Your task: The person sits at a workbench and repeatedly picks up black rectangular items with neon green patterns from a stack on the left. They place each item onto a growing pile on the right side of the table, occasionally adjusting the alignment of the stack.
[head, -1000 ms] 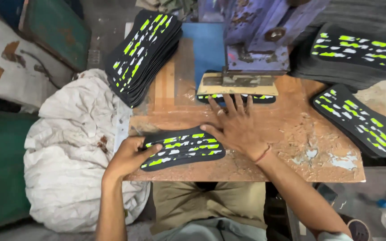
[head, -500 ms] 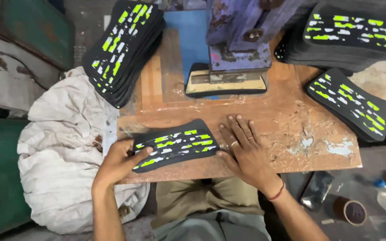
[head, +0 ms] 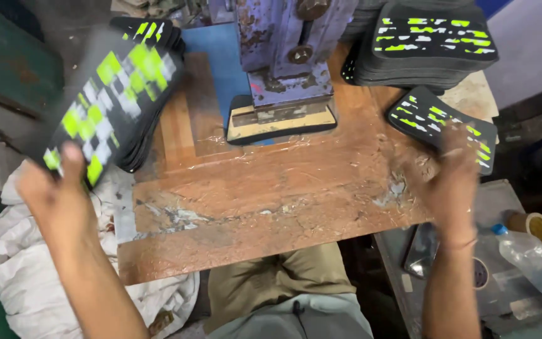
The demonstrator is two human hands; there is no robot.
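Observation:
My left hand (head: 64, 191) grips a black rubber sheet (head: 105, 103) with yellow-green and white marks, lifted and tilted above the stack (head: 148, 37) at the bench's left. My right hand (head: 450, 172) is blurred at the right edge of the wooden bench (head: 271, 207), reaching onto a small pile of the same black sheets (head: 443, 122); whether it holds one is unclear. A blue press (head: 286, 56) stands at the back with a black piece (head: 280, 129) under its head.
A tall stack of printed black sheets (head: 428, 44) sits back right. White sacking (head: 26, 276) lies at left. A plastic bottle (head: 537, 263), a tape roll (head: 534, 226) and a dark flat item (head: 418, 251) rest on a lower shelf at right.
The sheet that lay at the bench's front is now lifted up to the left in my left hand. My right hand has swung from that sheet to the pile on the right.

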